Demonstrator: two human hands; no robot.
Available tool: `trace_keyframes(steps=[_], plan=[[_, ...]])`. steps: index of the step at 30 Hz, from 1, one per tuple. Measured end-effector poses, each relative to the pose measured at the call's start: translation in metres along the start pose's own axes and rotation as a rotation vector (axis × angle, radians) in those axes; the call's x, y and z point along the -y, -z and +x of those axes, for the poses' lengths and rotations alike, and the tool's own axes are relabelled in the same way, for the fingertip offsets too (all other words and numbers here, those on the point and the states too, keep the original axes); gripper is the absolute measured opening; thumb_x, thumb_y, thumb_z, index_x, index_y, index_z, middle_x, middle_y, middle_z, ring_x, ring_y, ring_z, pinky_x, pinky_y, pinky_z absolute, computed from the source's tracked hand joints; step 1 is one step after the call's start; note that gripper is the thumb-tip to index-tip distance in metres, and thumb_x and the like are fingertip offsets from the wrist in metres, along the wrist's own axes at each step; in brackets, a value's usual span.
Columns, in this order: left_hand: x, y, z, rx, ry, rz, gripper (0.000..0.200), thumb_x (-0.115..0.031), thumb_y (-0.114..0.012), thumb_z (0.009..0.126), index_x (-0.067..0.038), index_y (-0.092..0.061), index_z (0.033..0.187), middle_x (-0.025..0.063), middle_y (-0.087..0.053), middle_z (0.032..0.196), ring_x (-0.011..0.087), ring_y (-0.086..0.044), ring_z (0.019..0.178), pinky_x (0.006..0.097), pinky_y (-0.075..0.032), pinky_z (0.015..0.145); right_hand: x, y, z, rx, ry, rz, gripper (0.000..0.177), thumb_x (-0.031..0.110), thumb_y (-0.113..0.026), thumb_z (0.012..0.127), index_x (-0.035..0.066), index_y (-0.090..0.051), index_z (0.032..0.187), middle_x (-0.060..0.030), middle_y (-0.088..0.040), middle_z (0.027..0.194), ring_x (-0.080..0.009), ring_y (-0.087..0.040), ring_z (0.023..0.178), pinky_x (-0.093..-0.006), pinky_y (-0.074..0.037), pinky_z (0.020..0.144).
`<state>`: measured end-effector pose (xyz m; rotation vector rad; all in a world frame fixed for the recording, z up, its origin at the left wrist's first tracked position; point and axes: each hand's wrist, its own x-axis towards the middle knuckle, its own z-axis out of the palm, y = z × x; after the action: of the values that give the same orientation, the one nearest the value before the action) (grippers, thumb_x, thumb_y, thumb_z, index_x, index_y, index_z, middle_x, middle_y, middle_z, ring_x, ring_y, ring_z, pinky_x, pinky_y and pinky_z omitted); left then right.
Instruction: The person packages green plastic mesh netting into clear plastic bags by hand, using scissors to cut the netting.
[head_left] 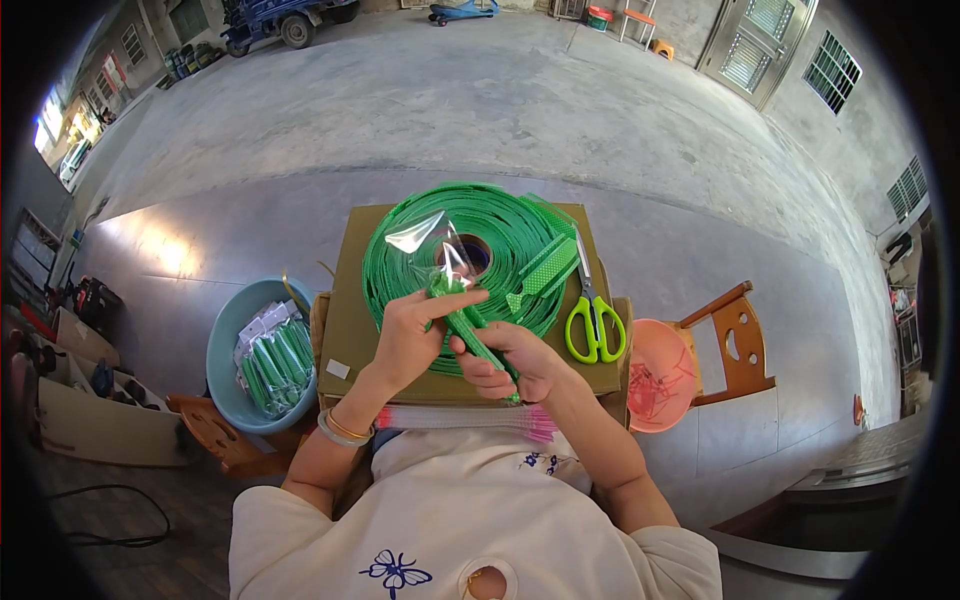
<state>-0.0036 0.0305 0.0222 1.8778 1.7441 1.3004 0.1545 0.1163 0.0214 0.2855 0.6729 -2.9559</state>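
Note:
My left hand point(412, 335) is closed around the mouth of a clear plastic bag point(420, 236) and the upper end of a folded green mesh strip point(470, 334). The strip's tip appears to be inside the bag. Lower down, my right hand point(515, 362) grips the same strip, its fingers wrapped round it. Beneath both hands lies a large flat roll of green mesh point(400, 262) on a cardboard box point(354, 250). A loose piece of mesh point(548, 268) rests on the roll's right side. Scissors with lime-green handles point(596, 328) lie to the right.
At the left, a blue basin point(222, 350) holds several bagged green strips point(275, 365). A pink basin point(662, 345) with pink pieces stands at the right, beside a wooden chair point(738, 345). Pink-tipped clear strips point(470, 422) lie between the box and my body.

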Motion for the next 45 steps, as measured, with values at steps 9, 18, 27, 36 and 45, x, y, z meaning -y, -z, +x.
trace_keyframes(steps=[9,18,27,36,45], plan=[[-0.022,0.019,0.012,0.053,0.056,-0.18,0.038,0.014,-0.051,0.074,-0.007,-0.068,0.1,0.0062,-0.064,0.071,0.0103,-0.061,0.068,0.0209,-0.045,0.059,-0.006,-0.011,0.007,-0.464,0.402,-0.555,0.024,0.026,-0.042,0.095,0.005,-0.053,0.09,-0.0012,-0.051,0.062,-0.0074,-0.042,0.043,-0.0211,-0.031,0.037],[-0.008,0.01,0.002,-0.048,0.251,-0.142,0.029,0.006,-0.053,0.08,-0.008,-0.068,0.1,0.0102,-0.064,0.064,0.0044,-0.055,0.055,0.0202,-0.042,0.049,-0.007,-0.008,0.01,-0.521,0.415,-0.592,0.026,0.028,-0.064,0.084,0.003,-0.056,0.088,-0.0033,-0.058,0.065,-0.0097,-0.051,0.05,-0.0227,-0.037,0.041],[0.004,0.004,0.002,-0.213,0.175,-0.165,0.034,0.008,-0.052,0.078,-0.01,-0.068,0.101,0.008,-0.059,0.059,0.0022,-0.048,0.053,0.018,-0.039,0.05,0.003,-0.01,0.001,-0.289,0.156,-0.285,0.024,0.02,-0.052,0.092,-0.003,-0.055,0.098,-0.0113,-0.063,0.079,-0.0158,-0.062,0.06,-0.028,-0.054,0.053],[0.008,0.004,0.002,0.007,0.284,-0.438,0.04,0.013,-0.048,0.075,-0.008,-0.067,0.104,0.0044,-0.066,0.074,0.0041,-0.057,0.065,0.0198,-0.049,0.061,0.004,0.004,0.006,-0.211,0.183,-0.204,0.031,0.023,-0.043,0.095,-0.007,-0.053,0.098,-0.0157,-0.063,0.079,-0.0172,-0.063,0.061,-0.0269,-0.054,0.053],[0.029,-0.005,-0.002,0.067,0.231,-0.278,0.04,0.011,-0.047,0.077,-0.006,-0.064,0.108,0.0115,-0.067,0.077,0.0071,-0.062,0.074,0.0224,-0.051,0.067,0.0,0.003,0.01,-0.394,0.302,-0.364,0.034,0.025,-0.048,0.094,-0.007,-0.05,0.106,-0.0151,-0.062,0.08,-0.0182,-0.062,0.063,-0.0285,-0.055,0.059]])
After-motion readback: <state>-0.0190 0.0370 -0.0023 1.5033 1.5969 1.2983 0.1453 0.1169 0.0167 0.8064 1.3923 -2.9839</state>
